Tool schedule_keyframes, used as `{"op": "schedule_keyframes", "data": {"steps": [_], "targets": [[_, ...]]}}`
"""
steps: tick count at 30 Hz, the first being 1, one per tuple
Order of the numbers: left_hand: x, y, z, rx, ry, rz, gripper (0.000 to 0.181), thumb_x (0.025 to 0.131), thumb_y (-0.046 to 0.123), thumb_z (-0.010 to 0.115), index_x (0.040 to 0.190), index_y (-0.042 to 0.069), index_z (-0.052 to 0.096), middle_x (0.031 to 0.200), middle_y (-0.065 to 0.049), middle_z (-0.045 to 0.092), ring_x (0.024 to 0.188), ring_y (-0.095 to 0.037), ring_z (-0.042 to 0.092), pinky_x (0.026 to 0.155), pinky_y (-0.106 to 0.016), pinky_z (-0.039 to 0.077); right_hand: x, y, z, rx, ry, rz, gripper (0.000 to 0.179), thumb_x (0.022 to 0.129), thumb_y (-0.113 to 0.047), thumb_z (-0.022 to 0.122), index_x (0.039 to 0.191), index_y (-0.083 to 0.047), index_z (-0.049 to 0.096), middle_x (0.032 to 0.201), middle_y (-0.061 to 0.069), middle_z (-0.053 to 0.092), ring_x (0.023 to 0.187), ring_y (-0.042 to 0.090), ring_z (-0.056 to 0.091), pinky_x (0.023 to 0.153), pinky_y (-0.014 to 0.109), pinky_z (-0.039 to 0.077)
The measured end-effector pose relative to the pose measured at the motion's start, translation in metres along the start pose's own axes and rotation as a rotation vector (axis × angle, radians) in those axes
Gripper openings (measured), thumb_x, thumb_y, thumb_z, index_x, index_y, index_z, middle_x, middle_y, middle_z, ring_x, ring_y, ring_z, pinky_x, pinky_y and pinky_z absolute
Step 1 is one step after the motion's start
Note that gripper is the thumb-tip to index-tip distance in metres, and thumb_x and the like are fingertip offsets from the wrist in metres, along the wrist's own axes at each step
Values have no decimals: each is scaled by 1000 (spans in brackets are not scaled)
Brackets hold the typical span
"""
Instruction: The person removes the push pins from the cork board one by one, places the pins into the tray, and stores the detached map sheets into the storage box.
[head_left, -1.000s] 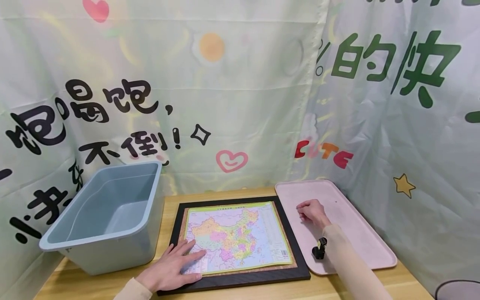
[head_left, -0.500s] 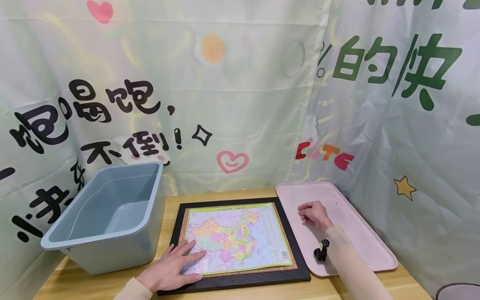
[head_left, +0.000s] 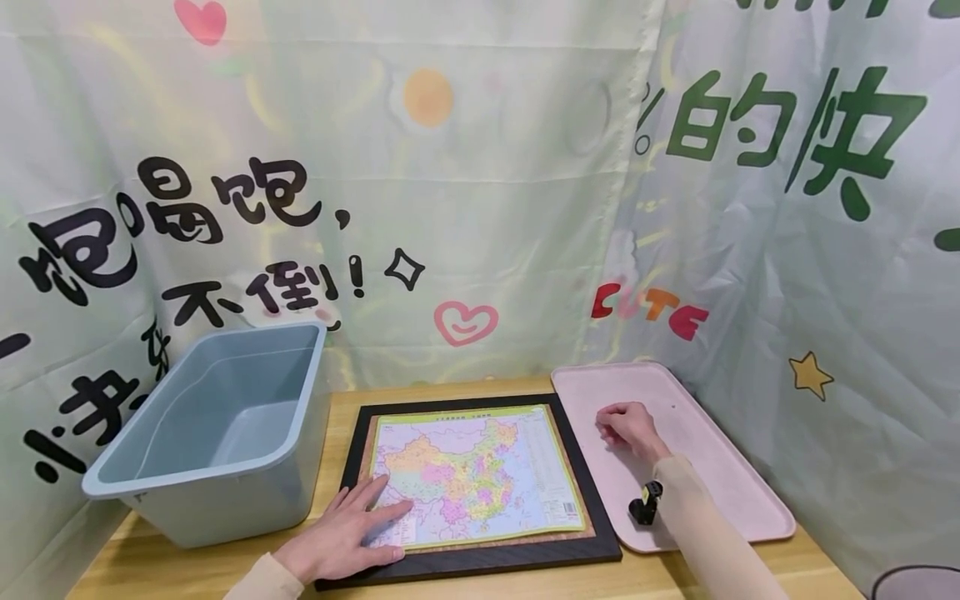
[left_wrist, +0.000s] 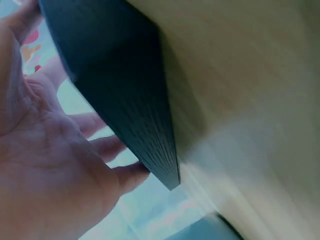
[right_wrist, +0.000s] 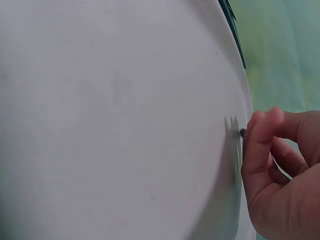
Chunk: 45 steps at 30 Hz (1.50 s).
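A map [head_left: 480, 475] with a yellow-green border lies on a brown board inside a black frame [head_left: 570, 548] on the wooden table. My left hand [head_left: 341, 533] rests across the frame's lower left corner, its spread fingers on the map's edge. In the left wrist view, the fingers [left_wrist: 107, 148] are partly hidden behind the dark frame edge. On the right, my right hand [head_left: 628, 427] is over a pink tray [head_left: 712, 475]. Its fingers are curled, with thumb and index fingertip together. In the right wrist view, a tiny dark spot [right_wrist: 242, 132] shows beside the index finger; I cannot tell if it is held.
A deep blue-grey bin [head_left: 202, 500] stands at the table's left, open at the top. Printed curtains [head_left: 510, 208] hang behind and along both sides. A small dark speck [head_left: 672, 407] is on the tray. Part of a rounded pale object [head_left: 918, 583] shows at the lower right.
My right hand has shifted very slightly to the right over the tray. The left hand, the map and the frame stay in place; the head view has tilted a little.
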<state>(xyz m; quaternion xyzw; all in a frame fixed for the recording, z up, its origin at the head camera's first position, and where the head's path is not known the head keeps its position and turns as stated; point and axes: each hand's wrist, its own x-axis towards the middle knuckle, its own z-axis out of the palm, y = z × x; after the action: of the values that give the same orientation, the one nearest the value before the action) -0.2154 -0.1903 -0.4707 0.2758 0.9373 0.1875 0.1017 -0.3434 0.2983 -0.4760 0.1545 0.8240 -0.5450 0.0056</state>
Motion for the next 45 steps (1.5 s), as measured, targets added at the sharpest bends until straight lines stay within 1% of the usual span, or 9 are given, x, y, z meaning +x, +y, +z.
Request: {"op": "schedule_keyframes", "data": {"steps": [6,12,17,20,25,29,32,39,45], "targets": [[3,0,1,-16,12,-27,71,89,67,54,148,27,46,158,-23,26,146,-48,20,107,-74,15,-6,-3,9,-66,-48,-22,20,92,-9,62,106,4,68,70,5,62,56,12,53,52,25,44],[7,2,-1,-24,100,-86,78,91,59,58,148,8,44,153,-29,30,142,-49,27,108,-68,26,-15,-11,22,-90,-94,-95,19,90,-8,63,102,6,71,68,2,62,55,10,52,51,23,43],[13,6,-3,19,171,-160,82,88,52,67,143,-4,45,147,-31,38,136,-47,37,106,-63,33,-22,-21,29,-67,-133,-135,17,89,-6,63,97,7,71,67,2,62,52,7,50,49,22,42],[17,9,-4,54,225,-195,79,87,47,70,138,-10,49,139,-29,45,128,-43,45,101,-59,39,-27,-24,32,-80,-157,-141,15,89,-7,64,95,5,71,66,3,61,51,8,49,47,21,42],[21,11,-6,97,302,-263,73,85,42,74,129,-13,55,119,-23,54,103,-33,51,84,-50,47,-35,-25,35,-154,-195,-158,13,89,-11,67,91,0,73,62,2,59,51,10,49,46,22,40],[23,9,-8,133,308,-299,71,83,43,75,124,-13,59,104,-18,53,87,-29,48,70,-44,44,-42,-26,39,-233,-206,-197,13,89,-16,71,87,-5,76,61,3,60,48,11,48,44,22,39],[25,7,-7,141,300,-314,69,83,44,75,119,-13,61,95,-15,49,82,-27,43,65,-41,39,-48,-28,42,-280,-205,-228,11,87,-18,74,87,-8,76,63,3,62,46,12,46,44,24,39],[32,8,-10,143,256,-379,62,82,47,75,112,-7,64,92,-10,46,84,-26,40,68,-44,36,-53,-33,51,-330,-215,-261,16,85,-16,77,97,-6,74,65,4,63,43,11,34,45,25,36],[34,10,-11,138,245,-407,57,80,48,77,103,-3,65,95,-12,47,88,-29,42,71,-49,37,-56,-38,52,-319,-218,-239,20,86,-14,75,101,-2,69,74,4,62,50,13,41,48,27,40]]}}
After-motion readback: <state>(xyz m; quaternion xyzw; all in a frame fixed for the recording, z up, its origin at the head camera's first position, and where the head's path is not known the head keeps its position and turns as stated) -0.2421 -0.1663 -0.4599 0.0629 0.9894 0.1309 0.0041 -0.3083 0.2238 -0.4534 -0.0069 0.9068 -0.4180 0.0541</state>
